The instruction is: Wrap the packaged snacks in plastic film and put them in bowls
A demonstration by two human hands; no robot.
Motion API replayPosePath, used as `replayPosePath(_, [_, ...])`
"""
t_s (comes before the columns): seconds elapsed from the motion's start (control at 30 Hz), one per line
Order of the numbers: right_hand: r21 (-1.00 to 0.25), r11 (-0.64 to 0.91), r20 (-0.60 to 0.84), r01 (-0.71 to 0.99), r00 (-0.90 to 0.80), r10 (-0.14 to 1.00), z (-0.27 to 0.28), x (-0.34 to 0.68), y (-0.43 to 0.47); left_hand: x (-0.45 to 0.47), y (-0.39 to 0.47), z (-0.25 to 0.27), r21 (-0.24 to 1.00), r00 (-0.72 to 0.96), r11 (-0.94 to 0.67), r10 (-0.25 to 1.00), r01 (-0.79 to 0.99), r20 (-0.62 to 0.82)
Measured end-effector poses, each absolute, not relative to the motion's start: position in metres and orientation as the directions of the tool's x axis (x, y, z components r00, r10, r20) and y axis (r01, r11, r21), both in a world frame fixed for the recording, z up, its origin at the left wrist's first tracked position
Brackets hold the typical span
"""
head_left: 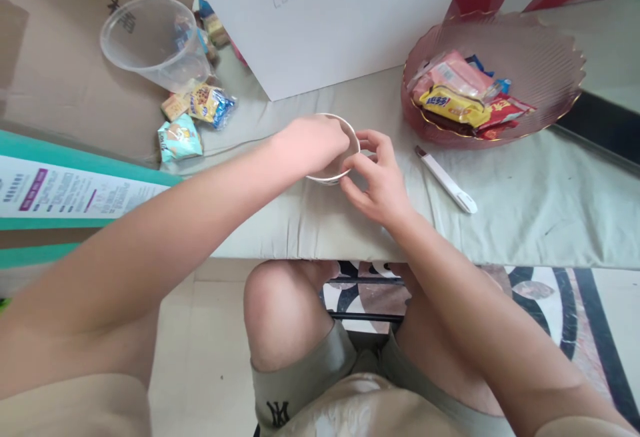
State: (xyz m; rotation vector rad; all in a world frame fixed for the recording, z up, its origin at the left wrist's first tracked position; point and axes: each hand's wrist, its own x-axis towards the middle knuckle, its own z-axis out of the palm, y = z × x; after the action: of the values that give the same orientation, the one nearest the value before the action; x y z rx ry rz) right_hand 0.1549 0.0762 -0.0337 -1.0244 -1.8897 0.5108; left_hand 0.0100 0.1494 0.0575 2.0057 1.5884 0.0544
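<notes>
Work at the paper cup (pixel 331 178) seems to be in the middle, not at its end, because both hands are occupied with it. The cup is on the cloth-covered worktop (pixel 530 204), near the front edge and between the two arms. The left hand (pixel 313 145) reaches down into the cup; its fingertips are hidden, so one cannot tell whether they are spread or pinching something. The right hand (pixel 379 178) has bent fingers at the right side of the cup and appears to pinch its rim. How much is inside cannot be told, as the left hand covers most of the opening.

Several snack packets already lie in the pink bowl (pixel 547 94), a yellow packet (pixel 456 105) among them. Outside the bowl, a light blue packet (pixel 181 138) and some others lie beside the clear tub (pixel 175 76), touched by neither hand. The white cutter (pixel 447 180) also rests unused, between the right hand and the bowl.
</notes>
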Motion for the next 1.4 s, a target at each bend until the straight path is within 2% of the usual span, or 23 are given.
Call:
replayPosePath(0.1, [-0.703, 0.545, 0.470, 0.457, -0.276, 0.838, -0.033, 0.155, 0.077, 0.016, 0.152, 0.060, 0.256, 0.306, -0.214, 0.860, 0.943, -0.409])
replayPosePath(0.17, [-0.709, 0.539, 0.464, 0.454, -0.275, 0.842, -0.033, 0.154, 0.078, 0.011, 0.149, 0.078, 0.287, 0.327, -0.228, 0.870, 0.930, -0.368])
replayPosePath(0.23, [-0.713, 0.530, 0.471, 0.458, -0.246, 0.847, -0.033, 0.152, 0.079, -0.001, 0.141, 0.102, 0.403, 0.331, -0.222, 0.917, 0.888, -0.223])
replayPosePath(0.3, [-0.717, 0.497, 0.472, 0.490, -0.184, 0.862, -0.032, 0.148, 0.080, -0.016, 0.128, 0.119, 0.573, 0.253, -0.246, 0.965, 0.782, 0.068])
replayPosePath(0.33, [-0.722, 0.474, 0.464, 0.505, -0.156, 0.872, -0.031, 0.145, 0.081, -0.024, 0.121, 0.122, 0.685, 0.139, -0.254, 0.966, 0.683, 0.219])
replayPosePath(0.4, [-0.741, 0.437, 0.433, 0.509, -0.136, 0.891, -0.030, 0.140, 0.084, -0.037, 0.109, 0.115, 0.878, -0.179, -0.235, 0.926, 0.417, 0.333])
replayPosePath(0.43, [-0.757, 0.427, 0.414, 0.495, -0.143, 0.899, -0.029, 0.136, 0.085, -0.042, 0.104, 0.105, 0.940, -0.362, -0.225, 0.880, 0.255, 0.309])
replayPosePath(0.47, [-0.773, 0.421, 0.395, 0.474, -0.158, 0.905, -0.029, 0.133, 0.086, -0.047, 0.100, 0.093, 0.979, -0.486, -0.182, 0.849, 0.097, 0.206])
replayPosePath(0.53, [-0.801, 0.416, 0.375, 0.430, -0.181, 0.909, -0.029, 0.125, 0.087, -0.054, 0.096, 0.066, 0.981, -0.628, -0.108, 0.778, -0.162, -0.018])
replayPosePath(0.67, [-0.809, 0.430, 0.386, 0.401, -0.188, 0.903, -0.030, 0.109, 0.080, -0.068, 0.093, 0.027, 0.956, -0.666, -0.044, 0.726, -0.291, -0.170])
replayPosePath(0.77, [-0.767, 0.478, 0.436, 0.428, -0.199, 0.878, -0.031, 0.101, 0.065, -0.081, 0.089, 0.022, 0.907, -0.673, -0.067, 0.694, -0.417, -0.258])
replayPosePath(0.87, [-0.702, 0.550, 0.471, 0.452, -0.284, 0.835, -0.029, 0.089, 0.056, -0.095, 0.086, 0.027, 0.828, -0.621, -0.067, 0.696, -0.557, -0.361])
replayPosePath(0.97, [-0.638, 0.598, 0.459, 0.485, -0.384, 0.801, -0.024, 0.062, 0.069, -0.109, 0.083, 0.036, 0.781, -0.599, -0.081, 0.693, -0.619, -0.402])
replayPosePath(1.07, [-0.571, 0.657, 0.427, 0.492, -0.506, 0.749, -0.014, 0.013, 0.109, -0.123, 0.079, 0.039, 0.754, -0.656, -0.156, 0.622, -0.639, -0.427])
replayPosePath(1.2, [-0.486, 0.744, 0.286, 0.458, -0.721, 0.631, -0.004, -0.074, 0.176, -0.141, 0.077, 0.031, 0.745, -0.725, -0.264, 0.562, -0.613, -0.398])
replayPosePath(1.3, [-0.459, 0.785, 0.148, 0.416, -0.836, 0.529, -0.007, -0.138, 0.213, -0.148, 0.078, 0.021, 0.797, -0.724, -0.201, 0.583, -0.569, -0.369])
replayPosePath(1.4, [-0.507, 0.728, 0.098, 0.462, -0.808, 0.581, -0.018, -0.180, 0.233, -0.149, 0.082, 0.015, 0.827, -0.711, -0.165, 0.617, -0.537, -0.339])
